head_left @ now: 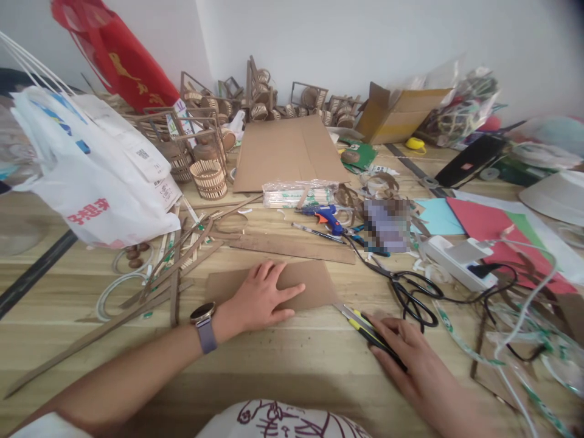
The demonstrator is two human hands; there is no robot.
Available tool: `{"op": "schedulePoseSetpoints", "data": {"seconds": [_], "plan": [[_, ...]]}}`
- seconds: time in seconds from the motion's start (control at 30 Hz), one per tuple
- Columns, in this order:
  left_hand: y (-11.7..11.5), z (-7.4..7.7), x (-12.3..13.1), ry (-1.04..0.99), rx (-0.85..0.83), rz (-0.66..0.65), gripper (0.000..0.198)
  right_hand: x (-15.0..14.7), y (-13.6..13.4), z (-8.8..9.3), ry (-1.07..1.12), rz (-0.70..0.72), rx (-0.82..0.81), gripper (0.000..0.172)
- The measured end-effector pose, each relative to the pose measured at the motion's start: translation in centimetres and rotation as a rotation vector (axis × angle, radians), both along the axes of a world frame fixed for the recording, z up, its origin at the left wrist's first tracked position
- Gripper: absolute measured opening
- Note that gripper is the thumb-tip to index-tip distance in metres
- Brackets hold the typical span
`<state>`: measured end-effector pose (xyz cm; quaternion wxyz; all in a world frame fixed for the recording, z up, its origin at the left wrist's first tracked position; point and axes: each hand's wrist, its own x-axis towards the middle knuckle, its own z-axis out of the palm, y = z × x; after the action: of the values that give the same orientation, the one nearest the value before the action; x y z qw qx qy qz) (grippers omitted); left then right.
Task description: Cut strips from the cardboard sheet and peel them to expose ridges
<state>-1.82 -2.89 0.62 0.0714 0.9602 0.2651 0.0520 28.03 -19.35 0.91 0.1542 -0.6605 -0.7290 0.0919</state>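
Observation:
My left hand [262, 296] lies flat with fingers spread on a small piece of brown cardboard [314, 281], pressing it against the wooden table. My right hand [410, 359] is closed round a black and yellow utility knife [371, 333]. The knife's blade is out, and its tip is at the lower right corner of the cardboard piece. A long brown cardboard strip [292, 246] lies just beyond the piece. Black-handled scissors [408, 292] rest to the right, beyond the knife.
A blue glue gun [326, 217] and a pen [317, 232] lie ahead. Behind them are a large cardboard sheet [287, 149] and small slatted baskets [208, 179]. A white plastic bag [100, 176] stands left. A power strip [460, 261] with cables sits right. Loose strips [173, 292] lie left.

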Motion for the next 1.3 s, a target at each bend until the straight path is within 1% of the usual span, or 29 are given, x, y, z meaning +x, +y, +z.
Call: {"op": "schedulePoseSetpoints", "data": {"seconds": [0.2, 0.37, 0.47, 0.57, 0.63, 0.7, 0.8, 0.87, 0.93, 1.03, 1.17, 1.3], "plan": [[-1.5, 0.5, 0.9, 0.018, -0.042, 0.096, 0.057, -0.1, -0.2, -0.9, 0.035, -0.085, 0.022, 0.043], [-2.2, 0.8, 1.1, 0.030, -0.099, 0.110, 0.069, -0.3, -0.6, -1.4, 0.064, -0.142, 0.027, 0.043], [-2.6, 0.9, 0.9, 0.015, -0.107, 0.121, 0.075, -0.5, -1.2, -1.3, 0.074, -0.164, 0.054, 0.041], [-2.6, 1.4, 1.0, -0.035, -0.056, 0.152, 0.075, -0.5, -1.2, -0.7, 0.078, -0.185, 0.086, 0.042], [-2.2, 1.9, 1.5, -0.064, 0.001, 0.181, 0.073, -0.4, -0.4, -0.1, 0.074, -0.189, 0.095, 0.043], [-1.4, 2.3, 2.2, -0.077, 0.051, 0.207, 0.072, -0.1, 1.2, 0.3, 0.058, -0.191, 0.109, 0.044], [0.3, 2.0, 3.0, -0.064, 0.062, 0.225, 0.072, 0.5, 4.0, 0.0, 0.021, -0.187, 0.123, 0.045], [1.5, 1.5, 3.0, -0.036, 0.010, 0.164, 0.070, 1.0, 5.4, -0.5, 0.003, -0.164, 0.103, 0.045], [2.3, 0.8, 2.7, -0.021, -0.047, 0.090, 0.061, 1.3, 6.2, -1.0, -0.006, -0.134, 0.087, 0.045], [3.0, 0.2, 2.1, -0.034, -0.079, 0.068, 0.047, 1.6, 6.5, -1.3, -0.019, -0.108, 0.085, 0.045], [3.0, 0.2, 1.9, -0.060, -0.077, 0.071, 0.045, 1.5, 6.2, -0.9, -0.017, -0.098, 0.071, 0.044], [2.8, 0.3, 2.1, -0.067, -0.067, 0.074, 0.044, 1.0, 5.8, -0.6, 0.024, -0.058, 0.045, 0.042]]}}
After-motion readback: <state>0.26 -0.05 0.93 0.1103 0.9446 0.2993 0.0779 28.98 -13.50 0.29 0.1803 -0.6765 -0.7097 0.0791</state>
